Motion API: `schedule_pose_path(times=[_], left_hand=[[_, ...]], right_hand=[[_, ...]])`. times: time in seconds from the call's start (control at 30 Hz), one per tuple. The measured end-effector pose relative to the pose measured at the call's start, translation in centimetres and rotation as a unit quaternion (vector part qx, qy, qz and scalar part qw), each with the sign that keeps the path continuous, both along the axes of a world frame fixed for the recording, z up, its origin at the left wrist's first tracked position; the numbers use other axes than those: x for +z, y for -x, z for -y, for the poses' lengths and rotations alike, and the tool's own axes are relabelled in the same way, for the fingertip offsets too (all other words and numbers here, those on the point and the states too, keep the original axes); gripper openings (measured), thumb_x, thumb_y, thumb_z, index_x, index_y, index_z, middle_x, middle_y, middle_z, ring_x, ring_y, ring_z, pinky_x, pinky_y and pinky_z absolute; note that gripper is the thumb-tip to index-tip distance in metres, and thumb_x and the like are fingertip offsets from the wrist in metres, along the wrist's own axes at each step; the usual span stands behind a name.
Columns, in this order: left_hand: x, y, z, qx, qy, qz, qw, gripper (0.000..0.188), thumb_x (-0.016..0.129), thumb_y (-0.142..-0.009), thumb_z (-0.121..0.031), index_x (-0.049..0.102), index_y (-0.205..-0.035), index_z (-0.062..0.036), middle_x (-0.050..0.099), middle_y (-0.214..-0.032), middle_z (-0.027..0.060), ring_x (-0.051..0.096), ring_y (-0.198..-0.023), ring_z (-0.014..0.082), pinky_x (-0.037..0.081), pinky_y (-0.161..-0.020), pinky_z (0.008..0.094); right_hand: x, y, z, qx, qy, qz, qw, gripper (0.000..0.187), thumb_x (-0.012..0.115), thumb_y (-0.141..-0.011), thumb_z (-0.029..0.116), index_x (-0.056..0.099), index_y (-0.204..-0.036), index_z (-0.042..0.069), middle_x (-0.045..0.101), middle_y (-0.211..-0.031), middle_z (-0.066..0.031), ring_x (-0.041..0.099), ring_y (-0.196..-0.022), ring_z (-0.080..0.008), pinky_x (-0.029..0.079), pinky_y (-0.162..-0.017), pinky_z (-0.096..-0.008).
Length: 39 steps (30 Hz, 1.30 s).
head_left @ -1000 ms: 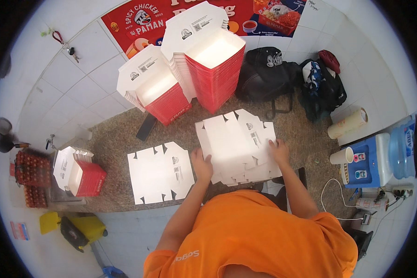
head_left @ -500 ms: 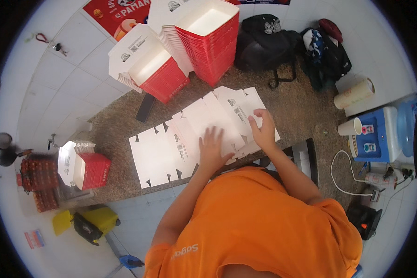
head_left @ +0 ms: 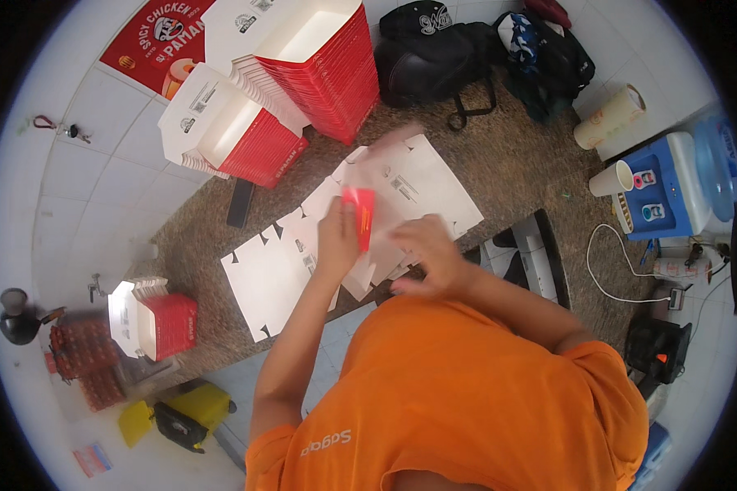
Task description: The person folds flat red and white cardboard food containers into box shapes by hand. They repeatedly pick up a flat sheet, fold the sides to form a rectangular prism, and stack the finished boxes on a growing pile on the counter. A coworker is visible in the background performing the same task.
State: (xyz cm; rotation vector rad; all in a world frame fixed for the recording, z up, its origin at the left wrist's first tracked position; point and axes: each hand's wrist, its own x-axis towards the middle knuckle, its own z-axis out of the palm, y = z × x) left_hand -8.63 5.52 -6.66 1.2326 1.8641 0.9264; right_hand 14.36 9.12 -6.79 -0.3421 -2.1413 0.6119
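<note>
My left hand (head_left: pixel 338 239) grips a carton blank (head_left: pixel 359 214) whose raised side shows its red outer face; the lifted part is blurred by motion. Just to its right is my right hand (head_left: pixel 434 258), thumb and fingers apart, close to the blank's lower edge; whether it touches the card I cannot tell. Beneath and around both hands, flat white carton blanks (head_left: pixel 434 188) with dark notches and small printing lie on the speckled brown counter (head_left: pixel 520 168). One white blank (head_left: pixel 262 278) extends to the left of my left hand.
Nested red-and-white boxes stand in a tall stack (head_left: pixel 336 82) and a shorter stack (head_left: pixel 262 147) at the back. Another small stack (head_left: pixel 172 323) is at the left. A dark phone (head_left: pixel 240 203), black bag (head_left: pixel 434 65), paper cup (head_left: pixel 612 178) and blue-white water dispenser (head_left: pixel 663 196) surround the work area.
My left hand has gone from lying flat on the blanks to gripping a raised one, its red side now showing. My right hand has moved down and left. The whole view has shifted slightly.
</note>
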Motion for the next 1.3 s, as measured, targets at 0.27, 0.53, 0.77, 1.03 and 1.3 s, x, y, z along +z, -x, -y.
schedule_pose_path(times=[0.27,0.53,0.77,1.03,1.3], left_hand=[[5.0,-5.9,4.0,0.176,-0.227,0.537,0.793,0.022,0.059,-0.110,-0.015,0.061,-0.129,-0.0035,0.071,-0.121,0.0094,0.071,-0.104,0.0154,0.061,-0.085,0.0298],[5.3,-6.4,5.4,0.223,-0.168,0.627,0.727,0.026,0.055,-0.113,-0.022,0.058,-0.133,-0.0058,0.070,-0.120,0.0076,0.070,-0.103,0.0157,0.060,-0.088,0.0301],[4.6,-6.6,5.5,0.229,-0.188,0.603,0.741,0.027,0.052,-0.114,-0.022,0.058,-0.135,-0.0064,0.068,-0.128,0.0071,0.069,-0.109,0.0154,0.057,-0.096,0.0317],[6.1,-5.1,7.3,0.252,-0.198,0.458,0.829,0.021,0.051,-0.112,-0.010,0.056,-0.132,-0.0065,0.074,-0.110,0.0095,0.069,-0.093,0.0114,0.055,-0.079,0.0275],[7.2,-6.2,12.3,0.124,-0.077,0.228,0.963,0.025,0.051,-0.107,0.001,0.042,-0.128,-0.0071,0.056,-0.069,-0.0037,0.045,-0.064,0.0018,0.034,-0.061,0.0202]], right_hand=[[3.9,5.4,-0.4,-0.039,0.005,-0.048,0.998,0.064,0.079,-0.087,0.028,0.060,-0.141,-0.002,0.058,-0.147,-0.0159,0.055,-0.133,-0.0403,0.045,-0.110,-0.0494],[4.1,5.5,-0.3,-0.007,0.037,-0.055,0.998,0.031,0.077,-0.090,0.012,0.076,-0.115,-0.005,0.070,-0.132,-0.0200,0.061,-0.125,-0.0462,0.050,-0.105,-0.0507],[4.1,6.6,0.0,-0.029,0.054,-0.076,0.995,0.035,0.079,-0.087,0.011,0.075,-0.120,-0.002,0.063,-0.144,-0.0199,0.060,-0.126,-0.0406,0.048,-0.109,-0.0450],[5.6,4.0,-1.4,0.025,0.212,0.001,0.977,0.051,0.070,-0.097,0.017,0.061,-0.145,0.007,0.063,-0.132,-0.0191,0.063,-0.106,-0.0309,0.051,-0.092,-0.0397],[7.8,2.4,-2.8,0.208,0.313,0.222,0.900,0.034,0.087,-0.086,0.026,0.079,-0.112,0.006,0.062,-0.081,-0.0073,0.061,-0.073,-0.0194,0.048,-0.067,-0.0333]])
